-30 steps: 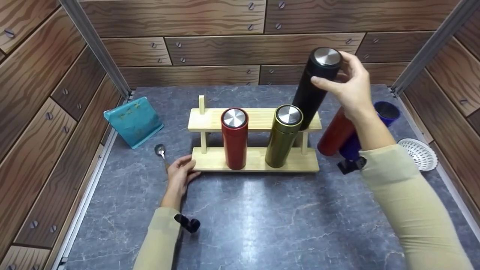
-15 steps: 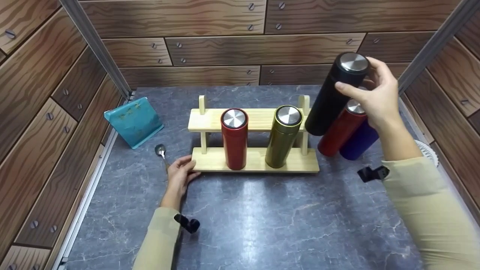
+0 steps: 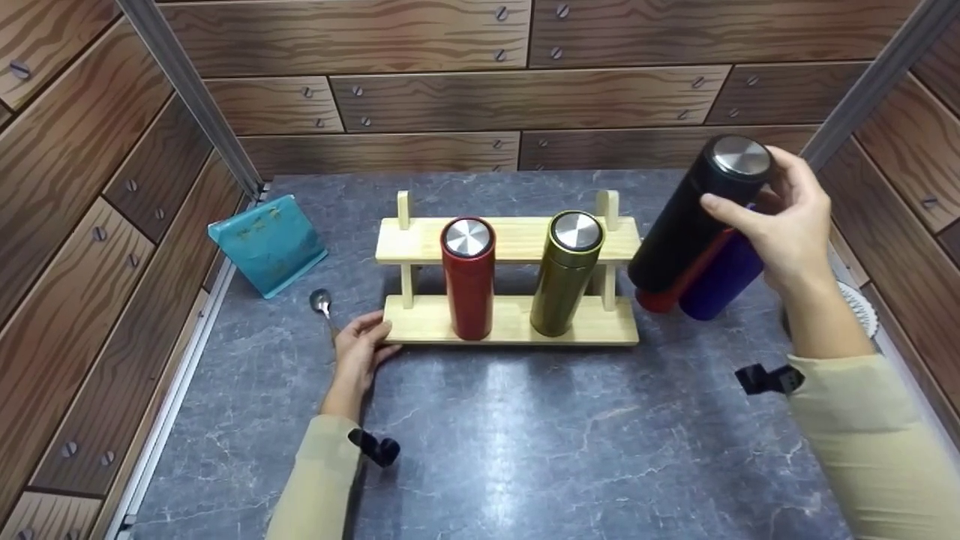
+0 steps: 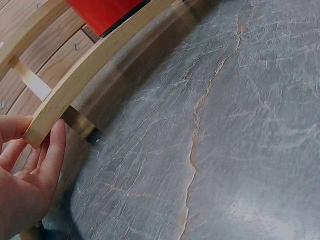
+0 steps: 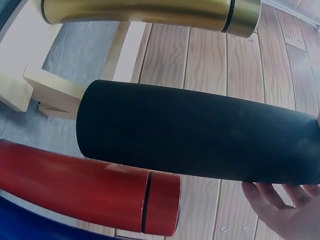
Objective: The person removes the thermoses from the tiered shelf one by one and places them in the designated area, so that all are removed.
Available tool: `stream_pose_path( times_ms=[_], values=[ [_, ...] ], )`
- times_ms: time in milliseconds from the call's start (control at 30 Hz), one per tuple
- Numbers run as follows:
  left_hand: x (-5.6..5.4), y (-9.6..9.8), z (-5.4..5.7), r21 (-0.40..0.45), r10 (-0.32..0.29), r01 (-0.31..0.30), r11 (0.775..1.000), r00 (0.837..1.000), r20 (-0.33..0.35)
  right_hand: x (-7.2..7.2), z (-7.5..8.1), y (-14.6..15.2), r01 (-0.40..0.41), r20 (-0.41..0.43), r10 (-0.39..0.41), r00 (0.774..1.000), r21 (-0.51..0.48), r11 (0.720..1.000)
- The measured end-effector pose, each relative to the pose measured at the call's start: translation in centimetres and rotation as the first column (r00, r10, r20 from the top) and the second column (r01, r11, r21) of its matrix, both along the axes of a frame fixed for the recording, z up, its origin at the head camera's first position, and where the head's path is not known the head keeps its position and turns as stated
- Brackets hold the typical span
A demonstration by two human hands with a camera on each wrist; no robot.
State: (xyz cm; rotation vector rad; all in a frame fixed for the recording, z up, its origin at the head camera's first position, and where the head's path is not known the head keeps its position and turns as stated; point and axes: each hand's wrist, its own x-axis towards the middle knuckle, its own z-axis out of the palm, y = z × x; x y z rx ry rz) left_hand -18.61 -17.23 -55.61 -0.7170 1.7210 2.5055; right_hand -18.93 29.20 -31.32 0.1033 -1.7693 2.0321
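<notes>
My right hand (image 3: 799,225) grips a tall black thermos (image 3: 682,217) by its upper end, silver lid up and base tilted to the left. It is beside the right end of a pale wooden two-tier rack (image 3: 512,315). In the head view the thermos hides most of a second red thermos (image 3: 657,301); the right wrist view shows that red thermos (image 5: 75,185) alongside a blue one (image 5: 30,225). On the rack's lower shelf stand a red thermos (image 3: 469,292) and an olive-gold thermos (image 3: 559,292). My left hand (image 3: 356,352) pinches that shelf's left end between thumb and fingers.
A teal pouch (image 3: 266,244) stands at the left, with a spoon (image 3: 321,301) lying near my left hand. A white perforated basket (image 3: 862,311) is partly hidden behind my right forearm. Wood-patterned walls (image 3: 450,97) enclose the back and sides.
My right hand has carried the black thermos right and lower, from behind the rack's right end to above the second red thermos. The rack's right peg has come into view. My left hand stays put.
</notes>
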Motion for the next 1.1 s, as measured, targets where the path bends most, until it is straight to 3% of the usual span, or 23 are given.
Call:
stream_pose_path(
  times_ms=[333, 567, 800, 1100],
  values=[
    [0.0, -0.1, 0.0, 0.006, 0.007, -0.007, 1.000, 1.000, -0.002, 1.6, -1.0, 1.4, 0.024, 0.012, -0.023, 1.000, -0.032, 0.999],
    [0.0, -0.1, 0.0, -0.005, -0.004, 0.004, 1.000, 1.000, 0.007, 2.3, -2.4, 2.4, 0.107, 0.044, -0.108, 0.993, 0.022, 0.994],
    [0.0, 0.0, 0.0, 0.008, 0.002, -0.002, 1.000, 1.000, -0.005, 2.5, -3.9, 3.3, 0.110, 0.003, -0.110, 0.994, -0.025, 0.994],
    [0.0, 0.0, -0.2, 0.011, 0.012, -0.012, 1.000, 1.000, -0.008, 3.3, -5.8, 5.3, 0.161, 0.075, -0.158, 0.985, -0.038, 0.986]
  ],
)
